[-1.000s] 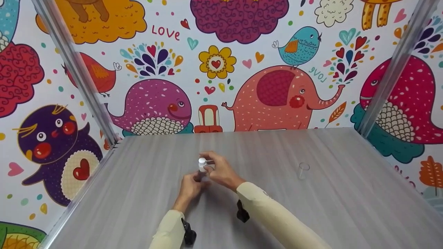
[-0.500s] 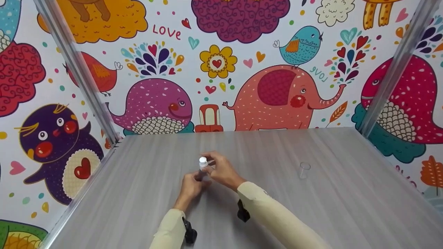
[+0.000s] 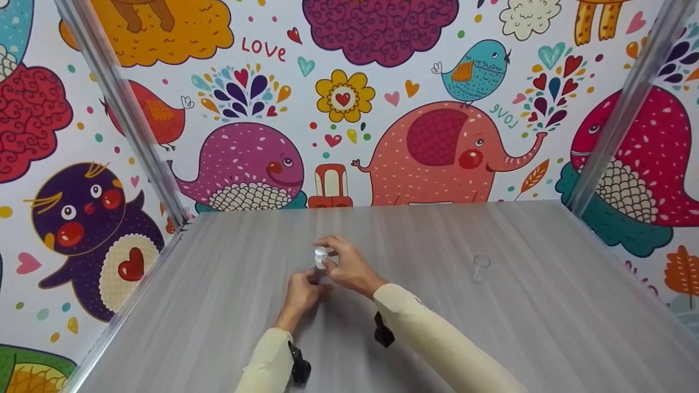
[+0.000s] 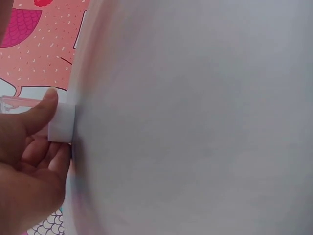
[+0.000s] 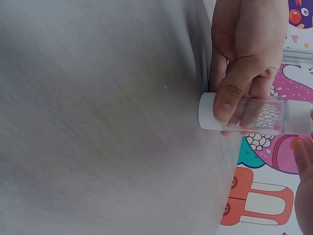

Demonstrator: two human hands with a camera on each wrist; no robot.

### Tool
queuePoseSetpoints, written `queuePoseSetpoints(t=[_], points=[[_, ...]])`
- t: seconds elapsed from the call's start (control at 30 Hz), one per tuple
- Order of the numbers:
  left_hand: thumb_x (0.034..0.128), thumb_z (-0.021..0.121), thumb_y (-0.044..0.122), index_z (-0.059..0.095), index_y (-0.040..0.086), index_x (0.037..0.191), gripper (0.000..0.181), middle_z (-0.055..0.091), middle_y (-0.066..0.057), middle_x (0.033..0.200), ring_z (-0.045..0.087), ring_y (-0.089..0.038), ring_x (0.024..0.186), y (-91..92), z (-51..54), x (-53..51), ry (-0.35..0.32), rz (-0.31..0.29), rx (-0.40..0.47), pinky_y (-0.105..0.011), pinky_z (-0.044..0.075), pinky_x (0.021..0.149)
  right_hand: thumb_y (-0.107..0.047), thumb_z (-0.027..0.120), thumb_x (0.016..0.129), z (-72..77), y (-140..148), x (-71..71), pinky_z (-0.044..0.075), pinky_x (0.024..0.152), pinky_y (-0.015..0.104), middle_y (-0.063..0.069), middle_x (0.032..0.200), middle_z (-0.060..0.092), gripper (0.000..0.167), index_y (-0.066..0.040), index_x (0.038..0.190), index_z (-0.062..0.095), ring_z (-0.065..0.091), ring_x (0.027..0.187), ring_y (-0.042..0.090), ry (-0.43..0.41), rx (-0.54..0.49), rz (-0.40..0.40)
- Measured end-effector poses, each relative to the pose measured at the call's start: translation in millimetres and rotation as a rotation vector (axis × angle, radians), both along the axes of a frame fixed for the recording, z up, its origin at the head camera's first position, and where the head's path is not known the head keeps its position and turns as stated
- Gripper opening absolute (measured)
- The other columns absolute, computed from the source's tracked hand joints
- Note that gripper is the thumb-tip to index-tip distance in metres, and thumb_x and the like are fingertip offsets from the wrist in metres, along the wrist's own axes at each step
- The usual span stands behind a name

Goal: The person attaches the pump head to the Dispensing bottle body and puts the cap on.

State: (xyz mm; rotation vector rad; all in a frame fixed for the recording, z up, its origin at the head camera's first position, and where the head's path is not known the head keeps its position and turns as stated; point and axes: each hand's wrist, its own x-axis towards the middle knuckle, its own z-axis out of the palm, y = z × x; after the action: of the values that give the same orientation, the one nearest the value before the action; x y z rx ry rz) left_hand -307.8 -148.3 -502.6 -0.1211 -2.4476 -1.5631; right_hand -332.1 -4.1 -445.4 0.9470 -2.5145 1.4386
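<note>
A small clear bottle (image 5: 261, 115) with a white base (image 5: 208, 111) and a white upper end (image 3: 320, 261) stands upright on the table, in the middle of the head view. My left hand (image 3: 302, 295) grips it low down, its thumb across the white base in the left wrist view, where the base (image 4: 62, 122) meets the tabletop. Around the top, my right hand (image 3: 352, 268) pinches the white upper end between thumb and fingers. At the right edge of the right wrist view, only part of that hand (image 5: 305, 183) shows. Fingers partly hide the upper end.
A small clear glass cup (image 3: 480, 268) stands to the right on the grey wood-grain table (image 3: 246, 245). Metal posts (image 3: 125, 109) rise at the back corners, before walls printed with cartoon animals.
The right hand's fingers have risen slightly at the bottle's top, which looks more see-through than before. My left hand keeps its grip, and the cup has stayed in place.
</note>
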Motion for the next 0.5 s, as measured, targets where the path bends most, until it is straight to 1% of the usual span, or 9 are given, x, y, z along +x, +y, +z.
queuePoseSetpoints(t=[0.1, 0.13, 0.23, 0.37, 0.43, 0.5], points=[[0.0733, 0.079, -0.001, 0.074, -0.009, 0.097, 0.025, 0.074, -0.016, 0.084, 0.052, -0.012, 0.070, 0.7, 0.8, 0.2, 0.000, -0.007, 0.003, -0.023, 0.044, 0.063, 0.008, 0.060, 0.092, -1.2, -0.3, 1.0, 0.053, 0.099, 0.034, 0.010, 0.128, 0.064, 0.041, -0.008, 0.130, 0.062, 0.064, 0.116, 0.024, -0.010, 0.005, -0.005], [0.0737, 0.079, -0.001, 0.074, -0.009, 0.098, 0.026, 0.075, -0.019, 0.088, 0.053, -0.013, 0.071, 0.9, 1.0, 0.2, -0.002, -0.009, 0.002, -0.024, 0.045, 0.064, 0.007, 0.061, 0.092, -1.8, -0.3, 1.1, 0.054, 0.099, 0.033, 0.010, 0.127, 0.065, 0.041, -0.008, 0.129, 0.062, 0.064, 0.115, 0.023, -0.017, 0.005, -0.011], [0.0743, 0.079, 0.000, 0.074, -0.008, 0.098, 0.026, 0.075, -0.022, 0.092, 0.055, -0.013, 0.073, 1.1, 1.1, 0.1, -0.009, -0.006, -0.008, -0.025, 0.048, 0.066, 0.005, 0.063, 0.092, -2.4, -0.4, 1.4, 0.054, 0.097, 0.031, 0.009, 0.125, 0.066, 0.040, -0.009, 0.130, 0.062, 0.065, 0.113, 0.021, -0.026, 0.003, -0.032], [0.0740, 0.079, -0.001, 0.074, -0.008, 0.095, 0.023, 0.075, -0.021, 0.090, 0.054, -0.013, 0.071, 0.6, 0.2, -0.4, 0.000, -0.006, -0.010, -0.025, 0.047, 0.065, 0.003, 0.064, 0.093, -2.0, -0.9, 1.8, 0.055, 0.095, 0.030, 0.008, 0.124, 0.066, 0.039, -0.009, 0.130, 0.061, 0.066, 0.111, 0.020, -0.032, 0.002, -0.049], [0.0735, 0.078, -0.003, 0.074, -0.009, 0.093, 0.021, 0.074, -0.018, 0.084, 0.053, -0.013, 0.069, 0.3, -0.2, -0.7, 0.004, -0.005, -0.009, -0.024, 0.045, 0.062, 0.001, 0.065, 0.092, -0.7, -1.4, 2.5, 0.055, 0.096, 0.031, 0.008, 0.125, 0.066, 0.040, -0.007, 0.131, 0.061, 0.065, 0.111, 0.020, -0.041, 0.009, -0.055], [0.0728, 0.078, -0.004, 0.073, -0.009, 0.090, 0.018, 0.069, -0.012, 0.075, 0.050, -0.012, 0.065, 0.2, -0.3, -0.7, 0.002, 0.001, -0.012, -0.024, 0.042, 0.060, -0.001, 0.067, 0.092, 1.0, -1.8, 3.0, 0.054, 0.098, 0.035, 0.009, 0.127, 0.065, 0.042, -0.006, 0.133, 0.059, 0.064, 0.113, 0.022, -0.061, 0.013, -0.061]])
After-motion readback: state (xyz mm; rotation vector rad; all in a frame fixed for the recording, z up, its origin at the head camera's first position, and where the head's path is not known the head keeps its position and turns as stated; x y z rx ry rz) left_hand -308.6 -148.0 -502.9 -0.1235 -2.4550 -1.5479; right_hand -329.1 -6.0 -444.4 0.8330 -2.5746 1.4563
